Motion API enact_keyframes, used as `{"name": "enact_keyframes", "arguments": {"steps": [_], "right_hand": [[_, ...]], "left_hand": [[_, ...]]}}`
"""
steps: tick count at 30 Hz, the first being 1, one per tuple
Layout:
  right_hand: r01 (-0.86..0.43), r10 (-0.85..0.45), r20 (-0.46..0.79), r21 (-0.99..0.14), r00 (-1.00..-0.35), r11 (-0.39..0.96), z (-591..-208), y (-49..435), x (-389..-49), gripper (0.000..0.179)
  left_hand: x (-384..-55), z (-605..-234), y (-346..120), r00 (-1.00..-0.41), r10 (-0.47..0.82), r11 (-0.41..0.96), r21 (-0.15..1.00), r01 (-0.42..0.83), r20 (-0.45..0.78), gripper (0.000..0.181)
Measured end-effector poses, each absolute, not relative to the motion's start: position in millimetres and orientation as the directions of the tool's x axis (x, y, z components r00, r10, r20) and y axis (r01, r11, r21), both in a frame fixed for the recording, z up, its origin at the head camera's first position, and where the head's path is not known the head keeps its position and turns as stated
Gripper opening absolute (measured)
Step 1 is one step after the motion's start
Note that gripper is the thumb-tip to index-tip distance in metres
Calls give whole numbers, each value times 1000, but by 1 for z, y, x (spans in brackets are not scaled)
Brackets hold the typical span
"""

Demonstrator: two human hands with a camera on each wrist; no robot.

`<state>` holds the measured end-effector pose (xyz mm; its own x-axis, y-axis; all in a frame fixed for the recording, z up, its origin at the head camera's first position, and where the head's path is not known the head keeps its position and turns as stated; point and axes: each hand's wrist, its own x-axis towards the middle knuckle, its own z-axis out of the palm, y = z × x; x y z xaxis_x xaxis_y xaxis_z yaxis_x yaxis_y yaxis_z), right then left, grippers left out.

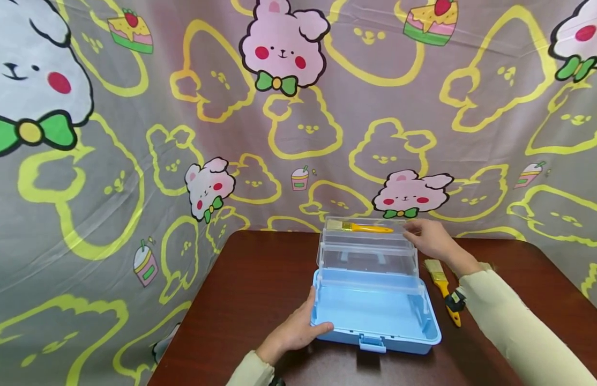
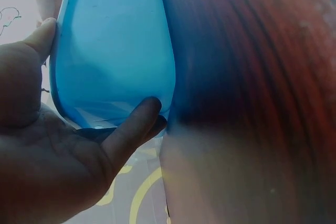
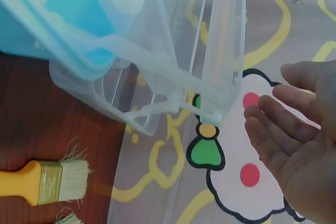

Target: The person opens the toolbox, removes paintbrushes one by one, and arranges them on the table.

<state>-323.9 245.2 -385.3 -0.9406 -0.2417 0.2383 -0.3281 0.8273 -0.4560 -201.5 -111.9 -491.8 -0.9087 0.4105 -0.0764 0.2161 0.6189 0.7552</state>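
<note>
A light-blue toolbox (image 1: 375, 308) with clear fold-out trays (image 1: 371, 258) stands unfolded on the table. My left hand (image 1: 296, 328) holds its front left corner, thumb over the front rim and the other fingers along the left side; the left wrist view shows this hand (image 2: 63, 145) close against the blue bin (image 2: 115, 40). A paintbrush (image 1: 368, 228) with a yellow handle lies in the topmost tray. Near that tray's right end is my right hand (image 1: 431, 238). In the right wrist view, this hand (image 3: 299, 129) has loosely bent fingers, holds nothing and is apart from the tray (image 3: 223, 51).
Another yellow-handled paintbrush (image 1: 441, 287) lies on the brown table (image 1: 269, 268) right of the toolbox, partly under the right wrist. Bristles of a further brush (image 3: 68, 219) show at the right wrist view's lower edge. A patterned cloth (image 1: 289, 134) hangs behind and to the left.
</note>
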Motion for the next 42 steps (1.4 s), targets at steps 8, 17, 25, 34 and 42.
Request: {"name": "enact_keyframes", "arguments": {"steps": [8,17,25,34,42], "right_hand": [[-341,-261,234,-448,-937,826,-389,236,-338,35],[-342,-277,205,-462,-939,819,-394,228,-351,33],[-320,-271,172,-445,-947,836,-394,224,-362,34],[-334,-320,106,-417,-941,845,-397,217,-368,35],[-324,-314,89,-371,-945,870,-401,211,-372,31]], "left_hand": [[-203,-491,-110,-911,406,615,759,216,-70,99],[-202,-491,-112,-909,412,621,751,225,-68,100],[-202,-493,-113,-902,430,606,754,252,-44,99],[-202,-494,-113,-902,427,602,765,230,-64,99],[-202,-493,-111,-905,422,588,776,228,-54,99]]}}
